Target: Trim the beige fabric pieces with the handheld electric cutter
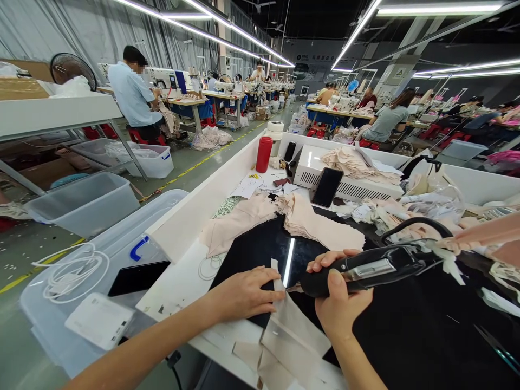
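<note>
My right hand (338, 295) is closed around the black handle of a hand-held tool (368, 269) with a black cable looping off to the right. The tool's tip points left at a narrow pale strip (280, 284). My left hand (246, 295) lies flat with fingers together, pressing pale fabric pieces (294, 338) onto the black work surface (406, 330). Beyond the hands lie a stack of beige fabric pieces (314, 222) and a looser beige piece (233, 225).
A white machine box (349, 187) with a black phone (326, 187) leaning on it stands behind, next to a red bottle (264, 154). Clear plastic bins (85, 203) sit on the floor at left. Other people sew at tables farther back.
</note>
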{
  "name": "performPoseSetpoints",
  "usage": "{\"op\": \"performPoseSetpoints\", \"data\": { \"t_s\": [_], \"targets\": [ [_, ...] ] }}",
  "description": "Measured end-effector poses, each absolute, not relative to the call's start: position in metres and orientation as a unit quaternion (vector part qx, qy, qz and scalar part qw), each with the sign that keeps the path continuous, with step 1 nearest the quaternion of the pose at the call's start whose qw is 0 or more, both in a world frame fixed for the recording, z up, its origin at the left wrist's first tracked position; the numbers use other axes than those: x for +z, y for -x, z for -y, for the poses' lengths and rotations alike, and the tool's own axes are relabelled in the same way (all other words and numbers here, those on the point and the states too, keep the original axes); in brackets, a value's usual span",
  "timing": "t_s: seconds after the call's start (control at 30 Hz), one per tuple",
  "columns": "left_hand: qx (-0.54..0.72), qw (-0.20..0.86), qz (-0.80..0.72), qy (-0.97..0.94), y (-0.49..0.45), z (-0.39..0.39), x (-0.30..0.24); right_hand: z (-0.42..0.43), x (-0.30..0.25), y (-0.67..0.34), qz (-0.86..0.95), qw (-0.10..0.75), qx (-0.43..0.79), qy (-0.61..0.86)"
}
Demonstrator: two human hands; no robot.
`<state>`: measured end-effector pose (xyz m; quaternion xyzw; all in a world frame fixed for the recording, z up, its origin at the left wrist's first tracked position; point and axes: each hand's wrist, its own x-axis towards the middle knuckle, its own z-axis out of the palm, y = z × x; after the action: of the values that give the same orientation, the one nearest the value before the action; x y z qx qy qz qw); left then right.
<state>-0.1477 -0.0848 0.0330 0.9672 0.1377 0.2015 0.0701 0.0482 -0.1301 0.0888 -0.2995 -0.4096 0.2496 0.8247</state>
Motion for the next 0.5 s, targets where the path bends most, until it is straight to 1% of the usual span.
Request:
{"op": "performPoseSetpoints", "data": {
  "t_s": [0.23, 0.5],
  "targets": [
    [0.199, 0.086, -0.142, -0.966, 0.148, 0.086, 0.034, 0.126, 0.091, -0.047, 0.401, 0.827, 0.251, 0.304],
    [0.215, 0.075, -0.143, -0.963, 0.148, 0.087, 0.031, 0.119, 0.090, -0.042, 0.396, 0.825, 0.250, 0.314]
  ]
}}
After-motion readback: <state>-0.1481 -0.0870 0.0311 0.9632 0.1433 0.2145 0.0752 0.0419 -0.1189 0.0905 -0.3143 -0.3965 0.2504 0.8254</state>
